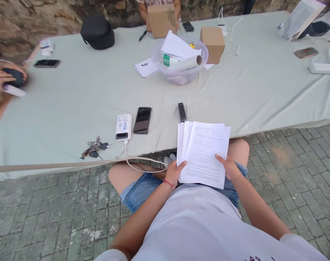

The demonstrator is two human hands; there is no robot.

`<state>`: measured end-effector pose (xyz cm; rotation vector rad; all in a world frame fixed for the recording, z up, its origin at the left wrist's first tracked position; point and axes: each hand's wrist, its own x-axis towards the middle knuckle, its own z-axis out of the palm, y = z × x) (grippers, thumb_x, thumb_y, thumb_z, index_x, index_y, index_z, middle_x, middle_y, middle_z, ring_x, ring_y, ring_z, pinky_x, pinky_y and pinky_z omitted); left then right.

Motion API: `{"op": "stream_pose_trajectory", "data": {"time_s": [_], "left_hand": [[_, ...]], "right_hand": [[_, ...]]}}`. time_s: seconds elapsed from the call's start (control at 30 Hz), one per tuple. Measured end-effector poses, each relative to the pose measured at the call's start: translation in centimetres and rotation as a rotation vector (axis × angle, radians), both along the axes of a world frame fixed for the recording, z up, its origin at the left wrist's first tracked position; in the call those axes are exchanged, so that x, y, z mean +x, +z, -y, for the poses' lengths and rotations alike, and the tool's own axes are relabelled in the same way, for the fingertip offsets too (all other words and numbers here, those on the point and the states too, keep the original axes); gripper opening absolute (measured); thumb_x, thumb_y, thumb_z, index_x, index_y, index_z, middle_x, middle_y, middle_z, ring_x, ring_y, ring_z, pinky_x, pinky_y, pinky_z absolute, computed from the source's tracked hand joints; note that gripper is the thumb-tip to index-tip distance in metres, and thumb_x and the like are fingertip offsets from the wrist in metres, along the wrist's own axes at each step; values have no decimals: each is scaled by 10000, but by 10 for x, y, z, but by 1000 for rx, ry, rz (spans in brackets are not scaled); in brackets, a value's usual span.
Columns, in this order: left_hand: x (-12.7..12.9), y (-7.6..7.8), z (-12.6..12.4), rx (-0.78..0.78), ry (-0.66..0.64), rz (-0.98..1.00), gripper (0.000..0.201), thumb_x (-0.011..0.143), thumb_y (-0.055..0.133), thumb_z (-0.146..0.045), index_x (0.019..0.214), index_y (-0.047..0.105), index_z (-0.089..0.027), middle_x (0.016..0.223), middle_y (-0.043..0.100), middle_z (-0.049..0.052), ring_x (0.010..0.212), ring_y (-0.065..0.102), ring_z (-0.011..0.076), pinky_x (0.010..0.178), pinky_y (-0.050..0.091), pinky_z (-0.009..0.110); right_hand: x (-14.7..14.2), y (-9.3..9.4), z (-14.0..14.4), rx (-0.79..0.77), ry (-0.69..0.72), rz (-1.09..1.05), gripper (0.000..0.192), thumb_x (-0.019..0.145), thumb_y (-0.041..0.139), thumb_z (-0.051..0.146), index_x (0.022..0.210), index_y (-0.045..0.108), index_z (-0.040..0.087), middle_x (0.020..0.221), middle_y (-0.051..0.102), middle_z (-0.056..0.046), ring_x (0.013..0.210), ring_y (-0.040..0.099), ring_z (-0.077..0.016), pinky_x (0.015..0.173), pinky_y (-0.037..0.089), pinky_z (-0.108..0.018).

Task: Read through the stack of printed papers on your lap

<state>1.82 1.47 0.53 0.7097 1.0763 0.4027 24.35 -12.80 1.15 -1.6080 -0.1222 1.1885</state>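
Observation:
Several printed sheets of paper (205, 154) are fanned out over my lap, their top part reaching over the table edge. My left hand (175, 171) is closed on the lower left edge of the sheets, thumb on top. On the right edge, my right hand (229, 168) pinches the sheets, its thumb also on the top page. The fingers of both hands are partly hidden under the paper. Just beyond the sheets lies a black stapler (182, 112), its near end close to or covered by the paper.
A phone (142, 120), a white power bank (123, 127) with a cable, and keys (95, 148) lie left of the sheets. Farther back stand a plastic bowl (178, 78) of papers and a cardboard box (212, 45). Other people's hands hold a box (161, 21) and a dark mouse-like object (15, 77).

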Motion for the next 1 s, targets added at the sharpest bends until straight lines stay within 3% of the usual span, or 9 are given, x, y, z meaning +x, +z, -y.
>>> {"op": "stream_pose_trajectory", "data": {"time_s": [0.17, 0.4, 0.57, 0.7, 0.83, 1.0], "left_hand": [[-12, 1, 6, -38, 85, 86, 581, 643, 871, -622, 969, 764, -153, 1024, 799, 108, 1016, 731, 290, 959, 560, 419], [-40, -2, 14, -140, -16, 113, 558, 574, 957, -480, 968, 791, -121, 1010, 807, 151, 1065, 732, 341, 1034, 529, 506], [-37, -3, 13, -56, -48, 88, 586, 519, 996, -396, 1000, 806, -120, 1026, 808, 144, 1026, 738, 334, 1051, 516, 508], [-30, -4, 13, -118, -26, 102, 619, 518, 992, -440, 998, 797, -101, 997, 808, 158, 986, 749, 346, 1006, 545, 512], [-30, -8, 13, -202, 27, 133, 612, 616, 927, -545, 1023, 782, -112, 1023, 805, 163, 1048, 745, 346, 1015, 557, 493], [-34, -11, 10, -187, 46, 148, 589, 684, 881, -559, 1069, 772, -126, 1114, 793, 156, 1114, 728, 327, 1057, 545, 467]], "right_hand": [[16, -8, -22, -20, 8, 86, 341, 701, 864, 472, 945, 780, 248, 1084, 806, -71, 1046, 765, -341, 999, 624, -500], [8, 1, -19, 6, 100, 0, 387, 725, 865, 443, 1022, 784, 208, 1127, 797, -85, 1082, 754, -339, 1013, 617, -492], [3, 0, -14, 39, -11, 3, 391, 737, 860, 430, 1075, 741, 273, 1158, 790, -53, 1114, 745, -329, 1018, 623, -495], [10, -9, -3, 61, -105, 47, 420, 698, 881, 415, 1069, 704, 328, 1166, 787, -20, 1113, 746, -323, 1045, 611, -503], [19, -10, 8, 60, -52, 19, 424, 683, 892, 400, 1060, 725, 302, 1152, 793, -33, 1086, 756, -325, 1051, 606, -508], [21, -3, 8, 44, -3, 17, 401, 701, 871, 406, 1069, 740, 312, 1150, 791, -35, 1065, 762, -326, 1010, 624, -505]]}}
